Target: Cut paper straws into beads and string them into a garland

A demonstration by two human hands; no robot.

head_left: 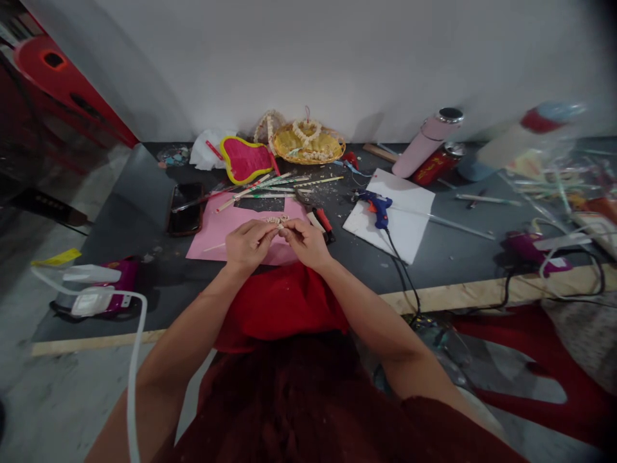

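Over a sheet of pink paper (212, 225), my left hand (248, 245) and my right hand (307, 242) meet with fingertips pinched. Between them is a small curved strand of pale pieces (277, 220), partly hidden by the fingers. A thin pale stick (214, 247) lies on the paper beside my left hand. Just right of my right hand rest red-and-black handled pliers (324, 220). Several patterned paper straws (270, 188) are spread beyond my hands. Behind them, a yellow basket (289, 152) holds similar pale strands (307, 133).
A blue glue gun (378, 207) lies on a white board (409, 236), its cord crossing the front edge. At left are a phone (186, 209) and a purple power strip (126, 283). A pink bottle (427, 143) and a red can (439, 163) lean or stand at back right.
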